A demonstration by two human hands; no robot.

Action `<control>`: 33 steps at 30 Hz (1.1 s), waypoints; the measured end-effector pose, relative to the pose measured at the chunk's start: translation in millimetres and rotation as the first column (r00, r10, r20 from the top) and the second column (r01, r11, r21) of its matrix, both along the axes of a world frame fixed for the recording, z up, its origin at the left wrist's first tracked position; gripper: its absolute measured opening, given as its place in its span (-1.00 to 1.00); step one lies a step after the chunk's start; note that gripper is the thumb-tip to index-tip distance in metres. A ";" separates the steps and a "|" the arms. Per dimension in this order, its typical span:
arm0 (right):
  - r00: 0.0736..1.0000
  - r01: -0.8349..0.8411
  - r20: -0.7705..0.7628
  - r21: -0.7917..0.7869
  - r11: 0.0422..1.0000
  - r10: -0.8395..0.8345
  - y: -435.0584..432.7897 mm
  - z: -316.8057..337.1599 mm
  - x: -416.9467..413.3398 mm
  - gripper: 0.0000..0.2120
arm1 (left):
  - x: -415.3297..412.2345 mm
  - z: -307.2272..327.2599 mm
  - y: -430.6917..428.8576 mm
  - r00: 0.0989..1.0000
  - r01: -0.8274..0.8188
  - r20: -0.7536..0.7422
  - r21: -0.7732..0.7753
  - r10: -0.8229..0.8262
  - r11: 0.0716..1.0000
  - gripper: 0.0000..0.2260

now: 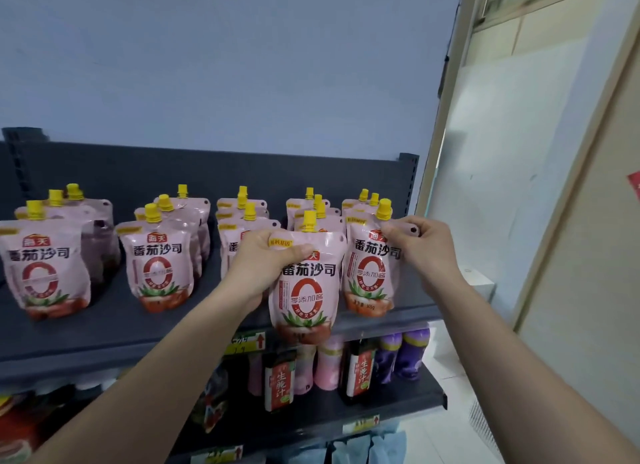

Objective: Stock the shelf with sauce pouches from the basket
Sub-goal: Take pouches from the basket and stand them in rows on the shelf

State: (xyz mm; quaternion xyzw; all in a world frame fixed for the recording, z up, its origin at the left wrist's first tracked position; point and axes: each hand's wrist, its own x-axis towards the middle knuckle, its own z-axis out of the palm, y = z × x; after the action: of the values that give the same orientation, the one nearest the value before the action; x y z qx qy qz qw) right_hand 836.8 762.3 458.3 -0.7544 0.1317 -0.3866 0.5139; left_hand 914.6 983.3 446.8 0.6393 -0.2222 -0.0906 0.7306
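Observation:
Pink sauce pouches with yellow caps stand in several rows on the dark grey top shelf. My left hand grips one pouch by its upper left, holding it upright just in front of the shelf edge. My right hand pinches the top right corner of the front pouch of the rightmost row, which stands on the shelf. The basket is out of view.
Below the top shelf, a lower shelf carries dark sauce bottles, pink pouches and purple bottles. A pale wall rises behind the shelving. To the right are a door frame and a white tiled floor.

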 end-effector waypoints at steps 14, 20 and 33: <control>0.990 -0.112 -0.076 0.081 0.990 0.119 -100.4 -22.2 69.3 -0.90 | 17.3 -8.1 -67.3 0.993 -0.116 -0.010 0.000 0.116 0.993 -0.86; 0.973 -0.200 -0.094 0.097 0.975 0.209 -123.2 -29.8 92.3 -0.88 | 20.9 -13.2 -83.1 0.989 -0.146 -0.027 -0.032 0.145 0.989 -0.86; 0.943 -0.300 -0.104 0.149 0.942 0.317 -147.7 -36.9 124.4 -0.82 | 21.6 -15.7 -113.3 0.987 -0.161 -0.014 -0.028 0.161 0.987 -0.86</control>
State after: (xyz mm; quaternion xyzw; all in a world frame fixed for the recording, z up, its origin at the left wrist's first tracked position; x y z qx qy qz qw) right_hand 961.2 614.6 421.4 -0.7533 0.0693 -0.2431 0.6072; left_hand 936.2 870.0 431.1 0.6438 -0.1670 -0.0318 0.7461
